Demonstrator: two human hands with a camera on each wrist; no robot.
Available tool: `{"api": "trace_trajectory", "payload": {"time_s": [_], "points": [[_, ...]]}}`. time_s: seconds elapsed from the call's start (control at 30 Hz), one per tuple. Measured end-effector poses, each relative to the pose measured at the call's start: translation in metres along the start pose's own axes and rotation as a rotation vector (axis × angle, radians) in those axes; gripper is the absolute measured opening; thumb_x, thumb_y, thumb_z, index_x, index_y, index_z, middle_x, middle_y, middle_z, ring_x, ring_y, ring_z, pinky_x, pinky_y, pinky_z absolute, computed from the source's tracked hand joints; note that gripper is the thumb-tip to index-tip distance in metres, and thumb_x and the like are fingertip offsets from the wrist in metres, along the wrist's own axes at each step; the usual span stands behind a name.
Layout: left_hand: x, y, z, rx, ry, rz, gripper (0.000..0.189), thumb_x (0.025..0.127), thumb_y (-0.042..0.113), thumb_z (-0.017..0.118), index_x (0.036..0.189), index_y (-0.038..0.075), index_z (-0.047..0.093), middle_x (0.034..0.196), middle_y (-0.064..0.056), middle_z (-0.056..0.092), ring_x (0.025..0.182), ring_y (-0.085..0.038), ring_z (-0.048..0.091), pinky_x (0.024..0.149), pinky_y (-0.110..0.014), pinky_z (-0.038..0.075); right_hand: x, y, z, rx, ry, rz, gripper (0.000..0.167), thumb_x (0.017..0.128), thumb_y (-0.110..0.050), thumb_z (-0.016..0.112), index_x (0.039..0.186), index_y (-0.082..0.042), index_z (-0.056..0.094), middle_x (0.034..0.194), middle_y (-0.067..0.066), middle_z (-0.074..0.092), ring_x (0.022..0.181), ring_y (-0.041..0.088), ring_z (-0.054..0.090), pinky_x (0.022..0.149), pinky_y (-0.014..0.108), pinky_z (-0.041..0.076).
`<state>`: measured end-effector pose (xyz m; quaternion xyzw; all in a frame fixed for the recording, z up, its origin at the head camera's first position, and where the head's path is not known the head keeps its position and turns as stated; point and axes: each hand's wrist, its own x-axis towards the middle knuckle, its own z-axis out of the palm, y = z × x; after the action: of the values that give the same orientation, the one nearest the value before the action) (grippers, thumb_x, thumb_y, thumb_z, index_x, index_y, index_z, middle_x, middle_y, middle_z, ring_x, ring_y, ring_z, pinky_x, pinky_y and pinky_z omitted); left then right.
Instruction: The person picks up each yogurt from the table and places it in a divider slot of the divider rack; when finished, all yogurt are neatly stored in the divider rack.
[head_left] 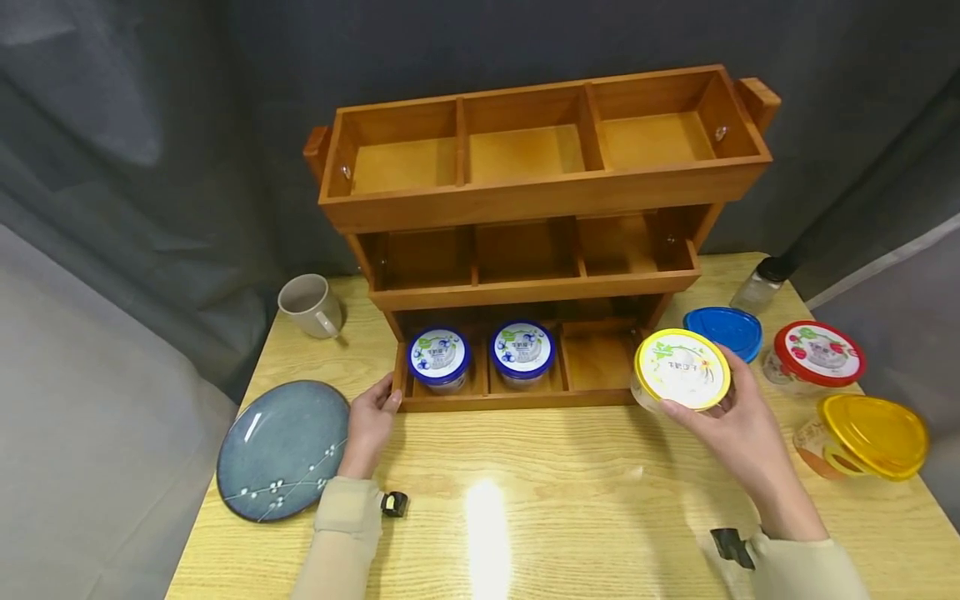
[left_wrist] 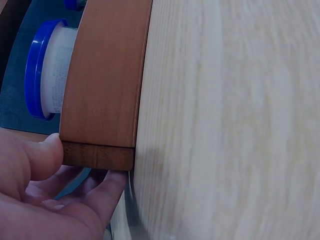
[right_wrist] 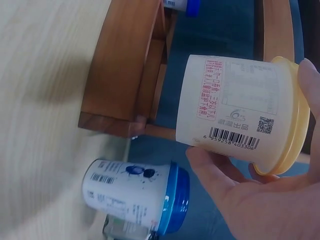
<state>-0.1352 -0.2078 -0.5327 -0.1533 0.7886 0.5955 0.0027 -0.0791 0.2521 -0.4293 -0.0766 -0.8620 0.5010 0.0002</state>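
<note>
Raised at the right end of a three-tier wooden box [head_left: 517,403] is a tub with a yellow lid [head_left: 681,368]. My right hand [head_left: 738,425] grips this tub round its side and lid; its printed wall and barcode face the right wrist view. At the box's front left corner, my left hand [head_left: 371,423] holds the bottom tier, thumb on the rim and fingers against the outer end [left_wrist: 97,156]. Two blue-lidded tubs [head_left: 439,358] [head_left: 522,353] stand in the left and middle compartments of that tier. Its right compartment [head_left: 597,357] shows bare wood.
To the right stand a tub with a plain blue lid [head_left: 723,333], a red-lidded tub [head_left: 817,354], a tub with an orange-yellow lid [head_left: 873,435] and a black-capped jar [head_left: 759,285]. A grey plate [head_left: 285,450] and a beige mug [head_left: 309,305] are on the left.
</note>
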Motion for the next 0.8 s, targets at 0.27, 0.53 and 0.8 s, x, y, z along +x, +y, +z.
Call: {"api": "trace_trajectory", "payload": {"time_s": [0.27, 0.53, 0.8], "points": [[0.002, 0.0, 0.001, 0.013, 0.007, 0.005, 0.043, 0.103, 0.006, 0.053, 0.144, -0.002, 0.048, 0.14, -0.023, 0.053, 0.125, -0.031, 0.054, 0.101, -0.04, 0.048, 0.014, -0.006, 0.005, -0.016, -0.035, -0.019, 0.113, 0.082, -0.046, 0.079, 0.16, -0.012, 0.004, 0.156, 0.021, 0.024, 0.137, 0.043, 0.035, 0.093, 0.012, 0.044], [0.002, 0.0, 0.001, 0.023, 0.016, 0.006, 0.042, 0.102, 0.006, 0.053, 0.143, -0.002, 0.049, 0.139, -0.022, 0.054, 0.124, -0.032, 0.055, 0.1, -0.041, 0.048, 0.037, -0.001, 0.016, -0.01, -0.082, -0.032, 0.113, 0.083, -0.048, 0.077, 0.159, -0.008, 0.004, 0.154, 0.023, 0.026, 0.135, 0.043, 0.037, 0.105, 0.045, 0.041], [0.0, 0.001, 0.0, 0.026, 0.009, -0.012, 0.042, 0.103, 0.007, 0.053, 0.144, 0.0, 0.048, 0.14, -0.021, 0.053, 0.125, -0.031, 0.054, 0.101, -0.041, 0.047, 0.061, 0.007, 0.029, -0.045, -0.098, -0.069, 0.112, 0.083, -0.048, 0.078, 0.158, -0.004, 0.008, 0.146, 0.026, 0.037, 0.128, 0.041, 0.043, 0.101, 0.058, 0.042]]}}
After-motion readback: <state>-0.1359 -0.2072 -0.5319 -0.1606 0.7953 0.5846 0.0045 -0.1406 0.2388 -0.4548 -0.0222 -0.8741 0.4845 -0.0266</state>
